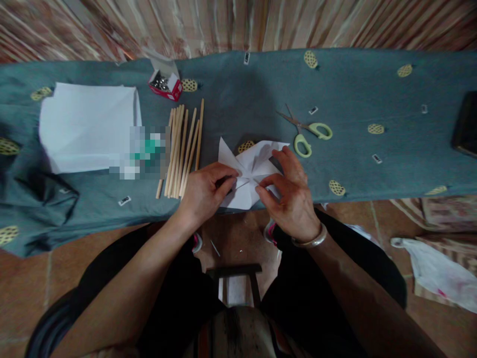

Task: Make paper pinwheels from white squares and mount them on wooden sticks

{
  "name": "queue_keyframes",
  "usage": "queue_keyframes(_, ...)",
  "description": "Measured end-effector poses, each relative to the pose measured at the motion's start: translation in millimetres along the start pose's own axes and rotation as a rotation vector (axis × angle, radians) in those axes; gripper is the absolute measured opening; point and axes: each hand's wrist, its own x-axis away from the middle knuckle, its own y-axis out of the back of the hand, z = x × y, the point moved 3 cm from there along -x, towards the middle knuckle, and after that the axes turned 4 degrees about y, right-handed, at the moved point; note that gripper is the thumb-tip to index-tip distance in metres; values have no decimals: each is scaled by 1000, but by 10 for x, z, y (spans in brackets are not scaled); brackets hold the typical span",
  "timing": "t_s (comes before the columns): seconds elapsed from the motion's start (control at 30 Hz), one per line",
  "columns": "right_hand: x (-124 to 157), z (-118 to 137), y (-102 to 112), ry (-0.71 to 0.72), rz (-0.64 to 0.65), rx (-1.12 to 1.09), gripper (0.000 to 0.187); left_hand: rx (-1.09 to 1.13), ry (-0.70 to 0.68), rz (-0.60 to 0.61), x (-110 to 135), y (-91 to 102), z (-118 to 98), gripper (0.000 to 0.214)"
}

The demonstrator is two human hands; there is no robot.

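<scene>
A white paper pinwheel (pixel 244 196) with folded, pointed blades lies at the table's front edge between my hands. My left hand (pixel 206 186) pinches the paper near its centre from the left, thumb and index finger close together. From the right, my right hand (pixel 292 191) grips the pinwheel with thumb and index finger near the middle, its other fingers resting by the upper right blade. Whether a pin sits at the centre is too small to tell. Just left of my left hand lie several thin wooden sticks (pixel 182 149).
Green-handled scissors (pixel 303 132) lie partly open at the upper right. An opened red box (pixel 165 85) of small metal pieces stands behind the sticks. White paper sheets (pixel 91 127) are stacked at left, beside a blurred patch. A dark object (pixel 465 124) sits at the far right edge.
</scene>
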Motion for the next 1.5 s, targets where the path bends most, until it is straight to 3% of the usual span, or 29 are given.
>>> queue_keyframes(0.9,-23,3,-71,-91,-34,68,13,-15,0,-3,-1,-18,-11,16)
queue_keyframes(1.17,-27,0,-60,-88,-14,56,16,-201,-133,-61,-32,3,-61,16)
queue_keyframes(1.5,-18,-14,-69,-61,-5,75,13,-348,-117,-88,-79,-29,-67,16)
